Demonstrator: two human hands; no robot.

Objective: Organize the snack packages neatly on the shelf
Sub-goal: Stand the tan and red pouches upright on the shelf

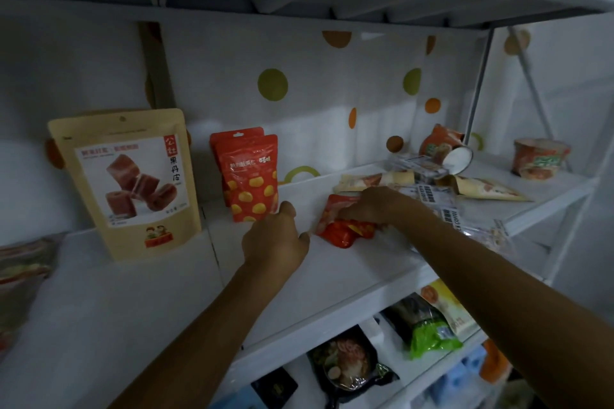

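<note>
A tan stand-up pouch point(133, 183) and two red pouches point(247, 176), one behind the other, stand upright at the back of the white shelf point(332, 276). My left hand point(275, 236) hovers just right of the red pouches with loosely curled fingers, holding nothing. A red snack pack point(342, 229) lies flat on the shelf, and my right hand point(368, 206) grips its upper edge. Behind that hand lie beige flat packets point(488, 188) and clear coffee packets point(428, 192) in a loose heap.
A tipped cup noodle point(445, 146) and an upright one point(540, 159) sit at the shelf's far right. The shelf below holds a black ramen pack point(345, 362), a green bag point(428, 332) and a yellow pack point(448, 305). Another bag point(20, 272) shows at the left edge.
</note>
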